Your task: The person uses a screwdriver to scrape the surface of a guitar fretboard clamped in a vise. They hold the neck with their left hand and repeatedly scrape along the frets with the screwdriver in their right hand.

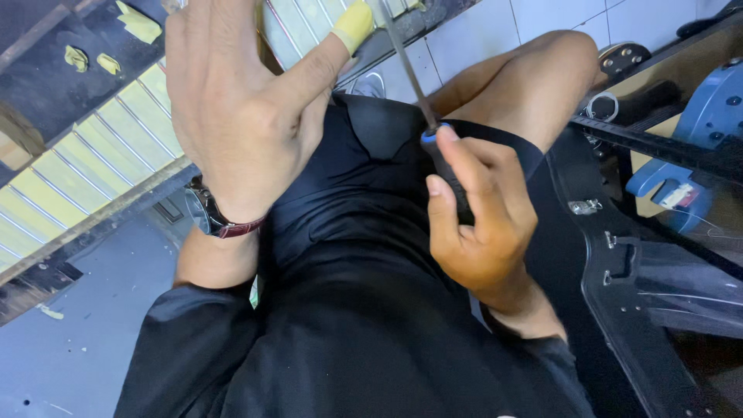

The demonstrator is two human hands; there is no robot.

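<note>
My right hand (480, 217) grips the black handle of a thin metal file (402, 54), its blade reaching up toward a guitar neck. The guitar neck (93, 155) runs diagonally across the upper left, its fretboard covered in yellowish masking tape between the metal frets. My left hand (240, 101) is spread flat over the fretboard, fingers apart, with a strip of yellow tape wrapped round the thumb tip (352, 23). A watch with a dark red strap (213, 217) sits on the left wrist. Black shorts and a bare knee (534, 85) lie below the hands.
An open black guitar case (619, 255) with metal latches stands at the right. A blue guitar body (696, 139) rests beyond it. Scraps of yellow tape (139, 23) lie on the dark surface at upper left. White floor tiles (472, 31) show at the top.
</note>
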